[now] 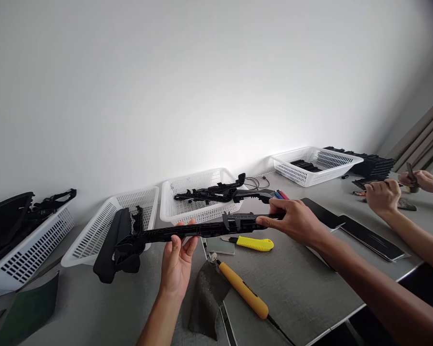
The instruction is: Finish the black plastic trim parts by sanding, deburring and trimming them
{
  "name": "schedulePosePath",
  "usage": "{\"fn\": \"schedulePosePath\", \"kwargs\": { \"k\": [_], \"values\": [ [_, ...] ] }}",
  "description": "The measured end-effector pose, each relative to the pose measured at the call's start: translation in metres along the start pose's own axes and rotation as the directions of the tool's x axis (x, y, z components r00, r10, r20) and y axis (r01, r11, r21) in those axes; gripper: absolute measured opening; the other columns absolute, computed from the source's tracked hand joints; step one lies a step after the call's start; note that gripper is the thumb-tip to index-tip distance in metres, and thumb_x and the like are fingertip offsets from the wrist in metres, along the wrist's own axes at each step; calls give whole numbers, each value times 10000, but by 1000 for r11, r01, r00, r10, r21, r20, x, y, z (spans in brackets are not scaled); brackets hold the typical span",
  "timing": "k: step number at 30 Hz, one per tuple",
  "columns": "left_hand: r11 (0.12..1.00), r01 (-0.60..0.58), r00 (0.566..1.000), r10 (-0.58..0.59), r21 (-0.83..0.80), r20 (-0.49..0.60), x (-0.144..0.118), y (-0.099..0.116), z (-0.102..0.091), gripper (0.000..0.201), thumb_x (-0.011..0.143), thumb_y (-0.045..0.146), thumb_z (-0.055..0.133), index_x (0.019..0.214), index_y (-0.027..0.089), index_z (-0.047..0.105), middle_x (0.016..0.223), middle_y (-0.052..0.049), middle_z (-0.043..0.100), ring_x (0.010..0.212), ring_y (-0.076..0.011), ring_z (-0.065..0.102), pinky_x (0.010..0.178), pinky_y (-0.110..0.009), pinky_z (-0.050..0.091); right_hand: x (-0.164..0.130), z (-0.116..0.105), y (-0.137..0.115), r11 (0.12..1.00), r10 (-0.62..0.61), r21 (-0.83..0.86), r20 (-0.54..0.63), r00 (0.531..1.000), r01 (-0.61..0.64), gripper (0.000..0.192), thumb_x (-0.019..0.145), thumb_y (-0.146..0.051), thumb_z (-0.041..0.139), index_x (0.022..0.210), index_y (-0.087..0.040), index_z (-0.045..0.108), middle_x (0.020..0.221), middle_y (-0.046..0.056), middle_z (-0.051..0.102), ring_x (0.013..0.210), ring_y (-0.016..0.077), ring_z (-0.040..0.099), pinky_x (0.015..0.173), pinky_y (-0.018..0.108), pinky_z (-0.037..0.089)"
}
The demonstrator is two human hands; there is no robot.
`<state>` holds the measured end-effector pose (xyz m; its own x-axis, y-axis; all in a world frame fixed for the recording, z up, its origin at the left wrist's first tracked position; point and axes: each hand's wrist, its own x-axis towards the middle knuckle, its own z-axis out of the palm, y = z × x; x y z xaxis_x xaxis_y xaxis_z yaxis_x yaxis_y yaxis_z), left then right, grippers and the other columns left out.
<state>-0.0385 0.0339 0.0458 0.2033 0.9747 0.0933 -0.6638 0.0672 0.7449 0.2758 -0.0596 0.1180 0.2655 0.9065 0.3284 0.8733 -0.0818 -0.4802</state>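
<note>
A long black plastic trim part point(198, 231) is held up level above the table. My left hand point(178, 264) is closed on its middle from below, thumb in front and fingertips behind. Over the part's right end, my right hand point(292, 221) is closed on a dark caliper point(234, 222), whose jaws lie against the part; whether the fingers also touch the part cannot be told. Below my hands lie a yellow utility knife point(254, 243), a yellow-handled electric tool point(243, 290) with a cord, and a dark abrasive cloth point(207, 300).
White baskets point(104, 211) with black parts line the wall. A green sheet point(31, 307) lies front left, and flat black panels point(371, 240) lie at right. Another person's hands point(384, 197) work at far right, beside a stack of black parts point(375, 168).
</note>
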Motion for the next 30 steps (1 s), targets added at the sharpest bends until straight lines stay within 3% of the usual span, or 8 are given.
{"fn": "schedulePosePath", "kwargs": {
  "k": [23,30],
  "values": [
    [1000,11,1000,-11,20,-12,-1,-1,-1,474,832,468,931,1212,222,792,1338,-100,797,1080,-213,815,904,-235,683,-1,0,3,1000,-26,10,3,1000,26,626,823,-807,712,688,-231,506,615,-32,499,567,147,403,542,269,283],
    [1000,4,1000,-4,22,-23,-1,-2,-2,480,840,492,919,1216,223,791,1362,-107,786,1238,-254,761,947,-242,669,-3,-1,3,998,-56,-5,-10,998,56,630,830,-805,716,692,-228,503,644,-22,558,565,147,415,550,279,295]
  ]
}}
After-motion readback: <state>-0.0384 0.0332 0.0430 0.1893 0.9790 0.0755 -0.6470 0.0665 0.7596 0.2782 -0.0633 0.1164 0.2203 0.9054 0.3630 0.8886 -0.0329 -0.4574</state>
